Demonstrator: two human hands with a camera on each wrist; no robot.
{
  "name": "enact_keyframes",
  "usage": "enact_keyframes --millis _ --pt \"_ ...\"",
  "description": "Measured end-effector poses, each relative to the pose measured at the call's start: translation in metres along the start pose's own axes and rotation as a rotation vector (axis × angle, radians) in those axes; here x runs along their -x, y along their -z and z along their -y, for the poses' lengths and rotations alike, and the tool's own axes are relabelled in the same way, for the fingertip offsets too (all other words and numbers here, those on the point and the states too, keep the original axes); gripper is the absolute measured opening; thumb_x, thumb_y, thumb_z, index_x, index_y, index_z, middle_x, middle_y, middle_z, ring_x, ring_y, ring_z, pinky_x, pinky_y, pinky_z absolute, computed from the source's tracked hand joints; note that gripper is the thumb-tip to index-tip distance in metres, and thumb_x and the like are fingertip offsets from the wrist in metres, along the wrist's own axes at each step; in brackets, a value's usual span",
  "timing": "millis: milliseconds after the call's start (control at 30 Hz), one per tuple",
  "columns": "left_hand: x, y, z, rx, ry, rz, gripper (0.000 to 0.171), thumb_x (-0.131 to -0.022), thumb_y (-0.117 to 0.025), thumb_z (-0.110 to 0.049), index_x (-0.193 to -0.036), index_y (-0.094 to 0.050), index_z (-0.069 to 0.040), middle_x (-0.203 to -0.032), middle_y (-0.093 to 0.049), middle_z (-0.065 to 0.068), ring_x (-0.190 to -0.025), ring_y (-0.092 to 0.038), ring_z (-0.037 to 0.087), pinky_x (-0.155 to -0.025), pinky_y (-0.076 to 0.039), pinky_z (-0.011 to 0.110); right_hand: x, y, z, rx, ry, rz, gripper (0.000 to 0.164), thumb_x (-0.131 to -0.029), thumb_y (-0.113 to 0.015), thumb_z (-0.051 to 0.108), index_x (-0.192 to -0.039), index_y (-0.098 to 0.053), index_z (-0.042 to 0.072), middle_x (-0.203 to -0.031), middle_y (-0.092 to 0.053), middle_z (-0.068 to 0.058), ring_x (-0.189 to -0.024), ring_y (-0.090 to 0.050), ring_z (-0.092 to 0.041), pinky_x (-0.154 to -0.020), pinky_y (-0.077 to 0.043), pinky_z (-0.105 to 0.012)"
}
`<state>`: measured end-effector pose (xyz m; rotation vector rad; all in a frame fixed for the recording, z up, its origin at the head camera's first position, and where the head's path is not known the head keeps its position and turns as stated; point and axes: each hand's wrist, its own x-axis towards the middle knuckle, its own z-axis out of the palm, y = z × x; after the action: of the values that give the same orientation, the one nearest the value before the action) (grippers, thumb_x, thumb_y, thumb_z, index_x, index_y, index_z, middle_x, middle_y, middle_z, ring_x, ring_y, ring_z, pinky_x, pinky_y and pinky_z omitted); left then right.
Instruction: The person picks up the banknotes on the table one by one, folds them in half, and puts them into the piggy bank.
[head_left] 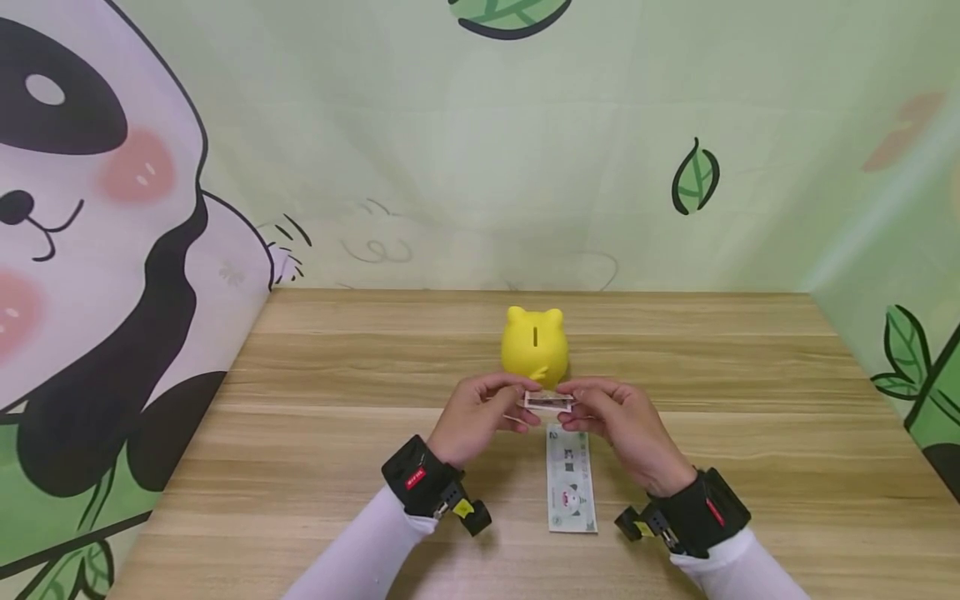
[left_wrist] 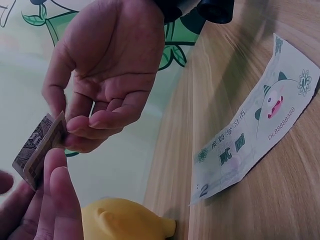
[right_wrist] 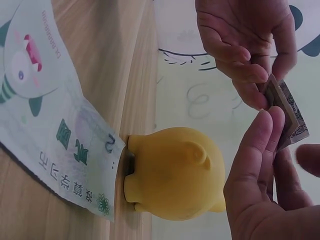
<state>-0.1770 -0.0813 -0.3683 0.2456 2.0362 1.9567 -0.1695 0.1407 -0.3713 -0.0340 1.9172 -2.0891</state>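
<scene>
Between both hands, a small folded play banknote (head_left: 548,402) is held up in front of a yellow piggy bank (head_left: 528,354). My left hand (head_left: 477,414) pinches its left end with thumb and fingers. The right hand (head_left: 624,429) pinches the opposite end. In the left wrist view the folded note (left_wrist: 39,150) is creased into a narrow V with dark print on its outer side. The piggy bank (right_wrist: 175,172) stands upright just beyond the hands, its coin slot on top.
A flat green-white play banknote (head_left: 572,492) lies lengthwise on the wooden table (head_left: 337,483), below and between the hands. Its edges curl slightly. Behind the table hangs a green cloth backdrop (head_left: 450,167) with a panda and leaves.
</scene>
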Motion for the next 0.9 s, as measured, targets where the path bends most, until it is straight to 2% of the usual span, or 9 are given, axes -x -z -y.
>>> enact_keyframes --millis 100,200,367,433,667,900 --pt "-0.0003 0.0005 0.0007 -0.005 0.000 0.002 0.024 -0.104 -0.059 -0.011 -0.121 -0.072 0.000 -0.115 -0.074 0.020 -0.090 -0.077 0.025 -0.082 -0.064 0.036 0.0002 0.0003 0.0005 0.009 -0.006 0.001 0.036 -0.105 -0.058 0.015 -0.129 -0.064 -0.011 -0.114 -0.075 -0.002 -0.089 -0.075 -0.014 -0.088 -0.062 -0.030" --pt "0.0001 0.0008 0.0011 -0.026 -0.004 0.002 0.022 -0.101 -0.063 -0.008 -0.119 -0.073 -0.001 -0.113 -0.076 0.019 -0.091 -0.078 0.025 -0.083 -0.064 0.039 0.0011 0.0008 0.0005 0.023 0.006 0.008 0.036 -0.103 -0.062 0.011 -0.130 -0.062 -0.012 -0.115 -0.074 -0.003 -0.090 -0.075 -0.014 -0.088 -0.062 -0.030" --pt "0.0006 0.0003 0.0031 -0.063 -0.020 -0.012 0.022 -0.098 -0.065 -0.004 -0.118 -0.074 -0.003 -0.109 -0.077 0.018 -0.095 -0.077 0.038 -0.086 -0.063 0.049 0.0009 0.0003 -0.0014 0.065 0.027 -0.005 0.034 -0.099 -0.065 0.006 -0.129 -0.064 -0.011 -0.111 -0.074 -0.004 -0.088 -0.073 -0.012 -0.087 -0.062 -0.029" --pt "0.0004 -0.0003 0.0044 -0.081 -0.032 -0.018 0.022 -0.097 -0.066 -0.003 -0.118 -0.074 -0.003 -0.108 -0.078 0.016 -0.097 -0.075 0.042 -0.085 -0.063 0.049 0.0003 -0.0001 -0.0026 0.095 0.032 -0.018 0.034 -0.097 -0.066 0.005 -0.128 -0.066 -0.008 -0.110 -0.074 -0.004 -0.088 -0.072 -0.013 -0.087 -0.062 -0.030" --pt "0.0012 -0.0029 0.0058 -0.128 -0.050 -0.045 0.021 -0.095 -0.068 -0.003 -0.115 -0.076 -0.005 -0.108 -0.078 0.013 -0.091 -0.077 0.036 -0.080 -0.064 0.038 0.0008 -0.0021 -0.0049 0.161 0.039 -0.037 0.032 -0.095 -0.068 0.007 -0.126 -0.069 -0.004 -0.116 -0.071 -0.013 -0.093 -0.070 -0.014 -0.087 -0.061 -0.031" --pt "0.0024 -0.0030 0.0040 -0.136 -0.036 -0.056 0.021 -0.095 -0.069 -0.003 -0.114 -0.077 -0.006 -0.105 -0.079 0.013 -0.089 -0.077 0.036 -0.085 -0.062 0.051 0.0008 -0.0047 -0.0034 0.177 0.040 -0.065 0.031 -0.095 -0.069 0.005 -0.125 -0.070 -0.002 -0.118 -0.070 -0.013 -0.093 -0.071 -0.012 -0.086 -0.061 -0.030"
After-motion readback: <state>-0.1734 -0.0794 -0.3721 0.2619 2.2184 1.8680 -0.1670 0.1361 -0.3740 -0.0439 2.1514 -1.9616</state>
